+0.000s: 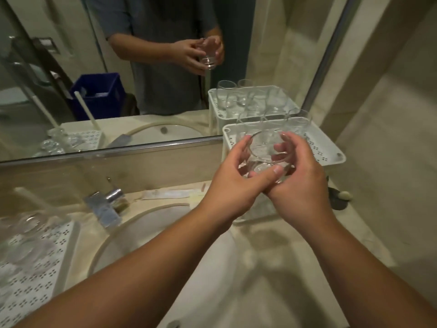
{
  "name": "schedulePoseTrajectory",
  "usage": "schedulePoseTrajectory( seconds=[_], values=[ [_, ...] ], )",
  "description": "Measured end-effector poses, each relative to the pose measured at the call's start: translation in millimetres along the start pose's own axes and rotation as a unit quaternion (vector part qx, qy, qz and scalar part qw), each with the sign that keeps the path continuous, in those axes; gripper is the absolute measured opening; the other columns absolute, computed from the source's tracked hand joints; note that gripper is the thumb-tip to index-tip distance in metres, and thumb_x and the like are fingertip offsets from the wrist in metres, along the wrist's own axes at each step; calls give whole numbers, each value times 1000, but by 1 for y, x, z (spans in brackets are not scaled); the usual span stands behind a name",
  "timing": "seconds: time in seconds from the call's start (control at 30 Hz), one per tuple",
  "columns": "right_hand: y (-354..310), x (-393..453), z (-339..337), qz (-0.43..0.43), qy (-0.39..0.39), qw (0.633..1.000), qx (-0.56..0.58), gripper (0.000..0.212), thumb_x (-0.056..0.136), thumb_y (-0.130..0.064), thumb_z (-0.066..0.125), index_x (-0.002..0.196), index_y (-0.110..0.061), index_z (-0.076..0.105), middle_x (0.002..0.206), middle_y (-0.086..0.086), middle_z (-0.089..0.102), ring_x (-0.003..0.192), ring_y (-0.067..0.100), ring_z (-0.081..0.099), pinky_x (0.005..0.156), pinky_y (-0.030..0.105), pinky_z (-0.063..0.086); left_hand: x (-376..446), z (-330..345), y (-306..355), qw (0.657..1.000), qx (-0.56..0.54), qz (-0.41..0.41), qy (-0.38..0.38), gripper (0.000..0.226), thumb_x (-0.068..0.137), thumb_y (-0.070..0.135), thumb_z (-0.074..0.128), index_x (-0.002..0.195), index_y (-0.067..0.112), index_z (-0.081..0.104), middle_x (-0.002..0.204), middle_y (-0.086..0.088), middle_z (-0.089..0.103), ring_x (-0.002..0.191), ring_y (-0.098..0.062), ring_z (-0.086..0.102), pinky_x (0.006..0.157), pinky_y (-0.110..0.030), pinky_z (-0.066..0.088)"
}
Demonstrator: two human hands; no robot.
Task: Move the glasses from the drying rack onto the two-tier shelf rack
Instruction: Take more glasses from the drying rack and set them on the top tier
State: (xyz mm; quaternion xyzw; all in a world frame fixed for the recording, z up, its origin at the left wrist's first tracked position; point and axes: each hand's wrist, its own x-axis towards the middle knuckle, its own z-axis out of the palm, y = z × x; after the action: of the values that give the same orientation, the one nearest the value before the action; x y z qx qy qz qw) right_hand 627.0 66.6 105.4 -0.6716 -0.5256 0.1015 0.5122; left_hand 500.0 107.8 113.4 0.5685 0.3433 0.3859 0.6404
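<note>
head view shows both hands meeting at about 2 o'clock from the frame centre, cupped around one clear glass point(264, 157) that tilts with its mouth toward the camera. the left hand point(236, 183) wraps it from the 9 o'clock side, its thumb laid across the base, and the right hand point(298, 176) curls round from 3 o'clock, so the fingers point(281, 147) of both are closed on the glass, not spread. it hangs in the air just in front of the top tier of the white shelf rack point(331, 150), where several glasses point(295, 119) already stand along the far edge near the mirror point(71, 67). at 8 o'clock the drying rack point(35, 268) holds more glasses, blurred, so the job looks partly done. the main risk, as i judge it, is a slip: the glass may be wet and smooth, it is held at a tilt, and if one hand lets go before the other has a firm hold it could drop onto the table point(272, 233) or into the sink point(165, 233) below and break. a second risk is a knock: setting it down close to the standing glasses could clink against them or tip one, since they crowd the back of the tier. a third is placing it too near the front lip of the rack, where it could slide off. the tap point(106, 204) sits at 9 o'clock, well apart from the hands, so it seems no threat for now.
</note>
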Motion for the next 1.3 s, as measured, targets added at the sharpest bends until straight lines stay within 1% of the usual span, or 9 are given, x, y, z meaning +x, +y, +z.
schedulePoseTrajectory(
  seconds=[0.13,0.23,0.3,0.43,0.6,0.77,0.9,1.1,1.3],
  values=[
    [28,23,-26,7,58,998,-5,81,60,-54,78,132,-43,43,114,-19,60,102,-3,60,80,12,46,23,29,-8,998,31,-9,53,91,60,67,73,143,51,39,143,24,43,134,-8,44,106,-36,45],
    [54,42,-44,26,94,995,-11,84,59,-55,80,134,-42,42,113,-20,59,101,1,61,85,29,52,42,38,-16,993,0,-51,108,80,71,65,62,146,48,38,154,14,41,140,-12,41,111,-46,42],
    [72,55,-54,41,110,993,-17,86,62,-50,83,136,-38,41,115,-19,58,102,2,61,88,31,52,53,41,-19,989,-18,-81,125,76,77,59,58,149,46,35,155,11,41,140,-15,41,114,-47,38],
    [104,75,-61,72,120,990,-9,88,65,-43,87,139,-33,40,122,-14,56,106,5,59,91,25,48,67,45,-28,985,-48,-97,138,62,96,46,56,153,42,30,157,10,38,99,-3,54,112,-44,40],
    [133,88,-55,100,101,990,-18,92,69,-33,87,145,-25,36,130,-6,56,112,13,58,96,30,47,75,51,-36,981,-46,-97,163,60,98,42,55,153,39,31,158,9,37,93,1,51,111,-44,42],
    [145,98,-49,116,82,990,-24,95,72,-35,86,148,-24,31,136,-3,54,116,14,56,96,31,45,76,56,-37,977,-24,-92,189,58,98,40,55,152,40,33,153,10,43,87,7,52,108,-46,44],
    [150,106,-46,127,54,989,-45,94,71,-38,85,147,-26,31,137,-4,53,118,15,55,96,39,47,75,59,-37,976,-11,-91,199,57,98,38,55,151,41,35,155,10,41,85,7,53,106,-44,46],
    [152,118,-40,116,27,989,-88,96,66,-39,89,143,-19,36,137,2,48,108,15,55,90,29,44,74,58,-37,973,-6,-94,209,57,98,35,57,150,41,37,153,8,41,85,3,56,107,-44,46],
    [157,128,-40,133,-13,984,-117,98,65,-46,87,143,-20,34,137,3,49,113,19,58,96,46,49,75,55,-36,973,-7,-107,205,61,94,32,60,149,42,37,153,6,40,92,-4,61,104,-43,49]
  ],
)
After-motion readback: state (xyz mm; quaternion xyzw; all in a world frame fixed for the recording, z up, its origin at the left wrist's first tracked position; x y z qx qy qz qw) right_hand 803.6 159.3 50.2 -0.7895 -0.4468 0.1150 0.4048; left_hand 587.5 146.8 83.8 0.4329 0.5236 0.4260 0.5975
